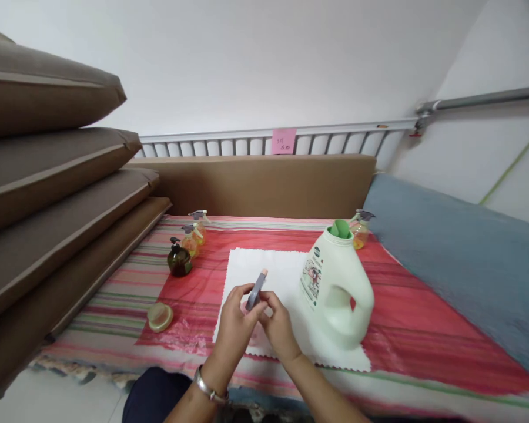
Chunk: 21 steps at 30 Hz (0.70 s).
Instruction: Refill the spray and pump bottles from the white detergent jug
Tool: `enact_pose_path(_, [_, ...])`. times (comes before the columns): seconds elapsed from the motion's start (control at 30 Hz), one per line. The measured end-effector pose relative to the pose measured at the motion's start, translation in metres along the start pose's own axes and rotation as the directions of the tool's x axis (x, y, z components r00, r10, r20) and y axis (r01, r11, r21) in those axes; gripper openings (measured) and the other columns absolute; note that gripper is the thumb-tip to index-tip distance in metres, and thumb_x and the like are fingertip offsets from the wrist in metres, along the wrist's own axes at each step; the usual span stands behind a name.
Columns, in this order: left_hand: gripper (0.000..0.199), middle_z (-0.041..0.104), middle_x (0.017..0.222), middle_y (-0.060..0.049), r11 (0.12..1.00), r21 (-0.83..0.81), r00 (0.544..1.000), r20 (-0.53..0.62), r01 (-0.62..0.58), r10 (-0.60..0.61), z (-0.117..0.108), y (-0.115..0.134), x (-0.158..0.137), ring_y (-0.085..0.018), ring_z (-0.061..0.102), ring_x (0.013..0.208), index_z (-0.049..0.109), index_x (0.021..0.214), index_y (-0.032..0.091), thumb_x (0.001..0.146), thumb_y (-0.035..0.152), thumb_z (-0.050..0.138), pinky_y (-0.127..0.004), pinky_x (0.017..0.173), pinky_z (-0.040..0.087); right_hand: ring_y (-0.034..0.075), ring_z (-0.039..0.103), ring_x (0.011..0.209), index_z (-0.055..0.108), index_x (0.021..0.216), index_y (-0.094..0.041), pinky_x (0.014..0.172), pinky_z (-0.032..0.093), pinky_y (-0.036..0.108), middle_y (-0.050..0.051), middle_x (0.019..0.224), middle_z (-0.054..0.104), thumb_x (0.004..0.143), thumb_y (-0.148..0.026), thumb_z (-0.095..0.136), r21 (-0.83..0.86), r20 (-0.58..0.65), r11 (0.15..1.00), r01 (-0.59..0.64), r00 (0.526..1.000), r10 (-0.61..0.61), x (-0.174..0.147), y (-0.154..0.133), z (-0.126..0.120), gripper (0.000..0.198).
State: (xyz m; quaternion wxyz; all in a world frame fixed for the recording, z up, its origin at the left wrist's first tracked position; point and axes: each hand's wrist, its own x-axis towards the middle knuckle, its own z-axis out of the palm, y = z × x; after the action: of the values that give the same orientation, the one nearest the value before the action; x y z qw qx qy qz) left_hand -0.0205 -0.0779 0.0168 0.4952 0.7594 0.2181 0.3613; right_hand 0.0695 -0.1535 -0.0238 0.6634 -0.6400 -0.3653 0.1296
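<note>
Over a white cloth (286,261), both of my hands hold what looks like a grey spray bottle head (256,289) with a pale tip pointing away from me. My left hand (235,317) closes on it from the left, and my right hand (280,326) grips from the other side with bent fingers. Whether a bottle hangs beneath it is mostly hidden by my hands. To the right stands a large pale green detergent jug (341,288), upright and uncapped, its green spout (341,228) showing. A round pale green cap (160,317) lies to the left.
Two spray bottles (190,241) and a dark pump bottle (179,260) stand at the left. Another spray bottle (359,238) is behind the jug. Stacked brown cushions (57,176) rise on the left; a brown board-like pad (255,185) leans against the radiator (229,145).
</note>
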Motion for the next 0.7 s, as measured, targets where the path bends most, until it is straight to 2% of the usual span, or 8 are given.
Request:
enact_pose_path(0.07, [0.021,0.071,0.092,-0.007,1.000,0.014,0.999,0.046,-0.014,0.014,0.000,0.003,0.007,-0.023,0.065,0.088,0.068,0.096,0.019,0.078,0.027,0.060,-0.038,0.083,0.050,0.023,0.062,0.090,0.060,0.092,-0.022,0.084,0.046,0.035,0.004,0.091,0.069,0.078,-0.035,0.063,0.010,-0.016,1.000,0.009,1.000,-0.009,0.000,-0.001,0.002,0.019])
enact_pose_path(0.13, [0.021,0.072,0.088,-0.008,1.000,0.004,0.997,0.079,-0.003,0.003,-0.001,0.003,0.010,-0.022,0.066,0.081,0.069,0.092,0.017,0.081,0.029,0.057,-0.036,0.077,0.052,0.023,0.062,0.092,0.060,0.095,-0.021,0.085,0.047,0.035,0.005,0.094,0.069,0.080,-0.035,0.063,0.023,-0.024,1.000,0.016,1.000,-0.015,0.000,-0.002,0.003,0.021])
enact_pose_path(0.37, [0.022,0.074,0.085,-0.008,0.993,0.116,0.998,0.057,-0.008,0.002,-0.010,0.008,0.010,-0.024,0.069,0.079,0.070,0.090,0.016,0.078,0.032,0.061,-0.034,0.074,0.053,0.025,0.060,0.091,0.063,0.099,-0.019,0.083,0.047,0.038,0.006,0.094,0.067,0.082,-0.037,0.060,0.027,0.004,0.998,0.056,0.998,-0.056,-0.001,-0.005,0.004,0.025])
enact_pose_path(0.5, [0.023,0.075,0.085,-0.008,0.991,0.134,0.997,0.082,-0.022,0.011,-0.012,0.009,0.011,-0.024,0.069,0.078,0.070,0.089,0.016,0.078,0.034,0.061,-0.035,0.074,0.054,0.027,0.060,0.098,0.056,0.115,-0.020,0.086,0.046,0.040,0.009,0.104,0.067,0.080,-0.040,0.063,0.033,-0.053,0.999,0.038,0.998,-0.037,0.000,-0.007,0.008,0.041])
enact_pose_path(0.57, [0.023,0.075,0.085,-0.007,0.989,0.146,0.996,0.093,-0.028,0.015,-0.013,0.008,0.012,-0.024,0.069,0.079,0.070,0.090,0.016,0.078,0.034,0.061,-0.035,0.074,0.054,0.028,0.060,0.098,0.055,0.116,-0.018,0.086,0.046,0.041,0.010,0.105,0.066,0.079,-0.041,0.065,0.027,-0.081,0.999,0.029,0.996,-0.027,-0.001,-0.006,0.010,0.045])
enact_pose_path(0.7, [0.022,0.075,0.084,-0.007,0.984,0.172,0.994,0.110,-0.044,0.026,-0.014,0.008,0.012,-0.024,0.069,0.078,0.071,0.088,0.016,0.079,0.034,0.062,-0.033,0.074,0.053,0.027,0.061,0.097,0.061,0.107,-0.019,0.086,0.046,0.038,0.009,0.102,0.067,0.082,-0.041,0.062,0.011,-0.065,0.999,0.053,0.996,-0.052,-0.004,-0.004,0.010,0.033])
